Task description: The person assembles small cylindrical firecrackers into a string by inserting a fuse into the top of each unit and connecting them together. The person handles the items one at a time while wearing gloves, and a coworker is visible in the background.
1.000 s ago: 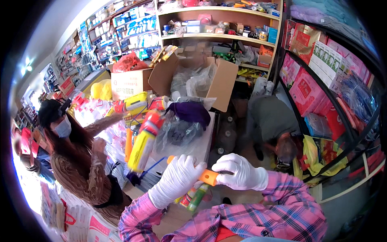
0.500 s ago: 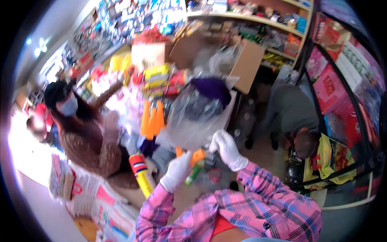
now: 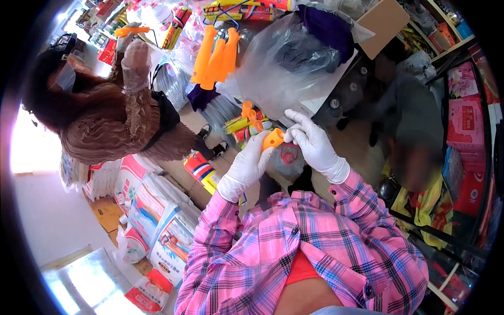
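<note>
Left hand (image 3: 245,161) curled round orange handle (image 3: 270,143), seemingly to steady it | right hand (image 3: 316,147) at its end, pinching or only touching: cannot tell | handle between both, probably so each reaches it | 3 more handles (image 3: 214,64) beside clear bag (image 3: 270,65)

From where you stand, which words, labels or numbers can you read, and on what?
Print shows, but I won't copy it out:
Red box, far right: pale characters.
White sack, lower left: dark characters.
Yellow-and-red package, centre left: too small to read.
Orange handle in the left fingers: none visible.
</note>
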The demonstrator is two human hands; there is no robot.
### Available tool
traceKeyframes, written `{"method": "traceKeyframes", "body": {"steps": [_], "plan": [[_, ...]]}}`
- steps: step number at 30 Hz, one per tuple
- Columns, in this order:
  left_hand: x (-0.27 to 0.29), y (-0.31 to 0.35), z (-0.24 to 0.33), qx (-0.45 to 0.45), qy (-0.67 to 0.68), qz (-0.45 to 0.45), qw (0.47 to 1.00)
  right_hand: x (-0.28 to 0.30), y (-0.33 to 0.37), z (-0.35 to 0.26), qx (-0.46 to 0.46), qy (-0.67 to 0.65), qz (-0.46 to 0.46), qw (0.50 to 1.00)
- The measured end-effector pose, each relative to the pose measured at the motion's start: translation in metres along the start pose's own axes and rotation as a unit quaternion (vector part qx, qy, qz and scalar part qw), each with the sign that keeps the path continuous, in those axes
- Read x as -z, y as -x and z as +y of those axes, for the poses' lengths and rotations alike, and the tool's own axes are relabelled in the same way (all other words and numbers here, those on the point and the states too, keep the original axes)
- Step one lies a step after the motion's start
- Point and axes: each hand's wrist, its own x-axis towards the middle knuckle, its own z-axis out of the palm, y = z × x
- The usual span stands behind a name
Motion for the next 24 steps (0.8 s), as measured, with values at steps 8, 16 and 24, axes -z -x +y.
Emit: {"method": "traceKeyframes", "body": {"steps": [8,16,24], "plan": [[0.003,-0.004,0.009,-0.030,-0.028,0.014,0.999,0.007,-0.009,0.002,0.123,0.213,0.012,0.969],[-0.001,-0.010,0.006,-0.087,-0.055,0.049,0.993,0.008,-0.009,-0.006,0.147,0.325,0.036,0.933],[0.005,-0.008,0.009,-0.071,-0.022,-0.013,0.997,0.021,-0.008,0.001,-0.080,0.028,-0.121,0.989]]}}
